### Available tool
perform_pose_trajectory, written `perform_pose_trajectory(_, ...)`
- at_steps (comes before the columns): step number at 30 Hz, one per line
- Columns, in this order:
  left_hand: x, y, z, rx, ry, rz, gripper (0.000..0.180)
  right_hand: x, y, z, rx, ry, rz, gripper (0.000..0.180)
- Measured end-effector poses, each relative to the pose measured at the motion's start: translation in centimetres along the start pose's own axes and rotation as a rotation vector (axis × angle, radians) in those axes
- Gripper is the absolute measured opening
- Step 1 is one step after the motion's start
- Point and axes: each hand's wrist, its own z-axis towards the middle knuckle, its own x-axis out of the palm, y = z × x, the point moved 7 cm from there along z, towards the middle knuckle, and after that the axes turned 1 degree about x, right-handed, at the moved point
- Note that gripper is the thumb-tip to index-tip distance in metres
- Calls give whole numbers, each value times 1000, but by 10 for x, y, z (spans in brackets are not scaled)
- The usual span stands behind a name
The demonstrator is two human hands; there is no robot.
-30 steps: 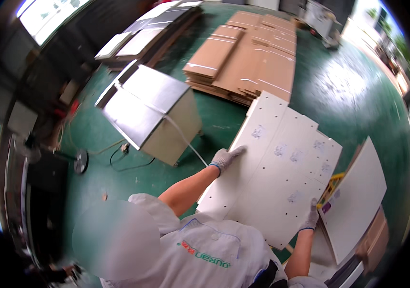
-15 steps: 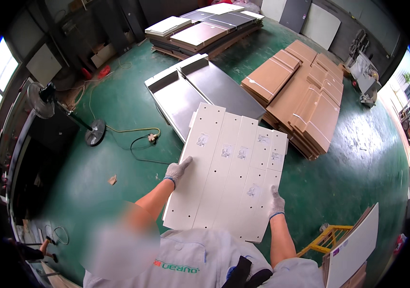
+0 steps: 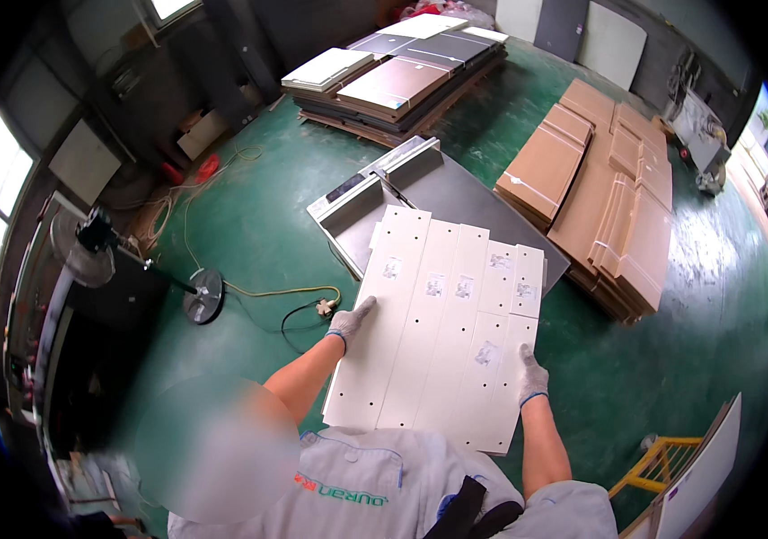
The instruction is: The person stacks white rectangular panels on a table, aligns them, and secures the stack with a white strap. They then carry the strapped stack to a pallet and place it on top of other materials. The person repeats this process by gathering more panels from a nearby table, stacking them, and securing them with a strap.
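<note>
Between my two gloved hands I carry a stack of white panels (image 3: 420, 359), held in front of my chest. Small dark holes and several printed paper labels dot its top face. My left hand (image 3: 351, 325) grips the left edge with the thumb over the top; its fingers are hidden beneath. On the opposite edge my right hand (image 3: 532, 374) does the same, thumb upward. Just beyond the stack's far end is a grey metal-topped table (image 3: 483, 202) with a raised pale rail. The panels cover part of that table from sight.
Cardboard packs (image 3: 573, 189) lie piled on the right. Farther back sits a strapped pile of boards (image 3: 402, 81). A standing fan (image 3: 97, 247) is on the left, with a cable plug (image 3: 325, 307) on the green floor. A yellow frame (image 3: 653, 467) and leaning panels (image 3: 703, 476) stand at lower right.
My view has turned slightly left, so the table, fan and piles appear shifted right. The panel stack stays in both hands, its far end now overlapping the table differently.
</note>
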Motion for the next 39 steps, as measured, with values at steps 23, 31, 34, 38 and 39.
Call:
perform_pose_trajectory(23, -164, -29, 253, 123, 521, 335, 91, 258, -157, -194, 290, -190, 639, 75)
perform_pose_trajectory(31, -190, -25, 279, 111, 379, 355, 83, 278, -167, -164, 291, -257, 572, 70)
perform_pose_trajectory(34, -190, -35, 278, 90, 408, 236, 84, 287, -155, -166, 265, -264, 572, 69)
perform_pose_trajectory(38, -196, -40, 283, 125, 401, 298, 83, 302, -140, -168, 252, -234, 660, 67)
perform_pose_trajectory(39, -196, -39, 285, 116, 408, 275, 82, 300, -142, -167, 270, -243, 617, 66)
